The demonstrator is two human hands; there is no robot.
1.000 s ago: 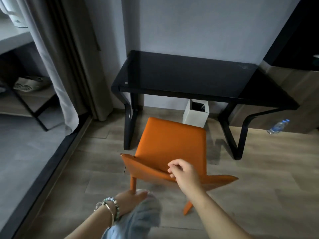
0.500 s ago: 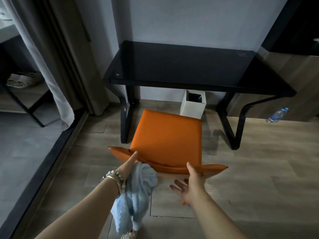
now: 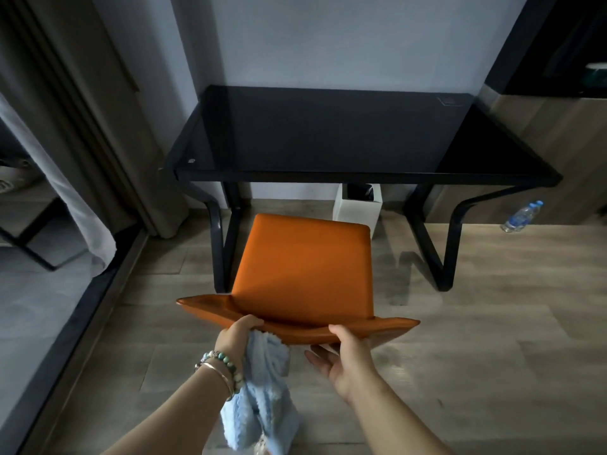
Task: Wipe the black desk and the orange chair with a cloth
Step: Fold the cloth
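Fingers of the left hand point(image 3: 238, 336) were curled over the top edge of the backrest, with a fluffy pale-blue cloth point(image 3: 262, 395) bunched under the palm and hanging down past the beaded bracelets point(image 3: 223, 366) on the wrist. Half a second before, that hand had only been reaching toward the edge; a second before, it had hung low with the cloth, away from the chair.

The smooth orange chair with a square seat point(image 3: 305, 270) stood on the wooden floor point(image 3: 492, 339), its front tucked just under the glossy black glass tabletop point(image 3: 345, 136), with a white square bin point(image 3: 358, 208) behind it beneath the desk.

To the right, the right hand point(image 3: 348, 359) had come up from below — thumb on top of the backrest, its other fingers spread open underneath, cradling rather than clamping. A second earlier it had gripped that edge in a fist.

With both hands now on the backrest, the person was probably about to shift or steady the chair; wiping had seemingly not started, since the cloth hung bunched instead of being spread on any surface. A clear plastic bottle point(image 3: 522, 216) lay on the floor far right.
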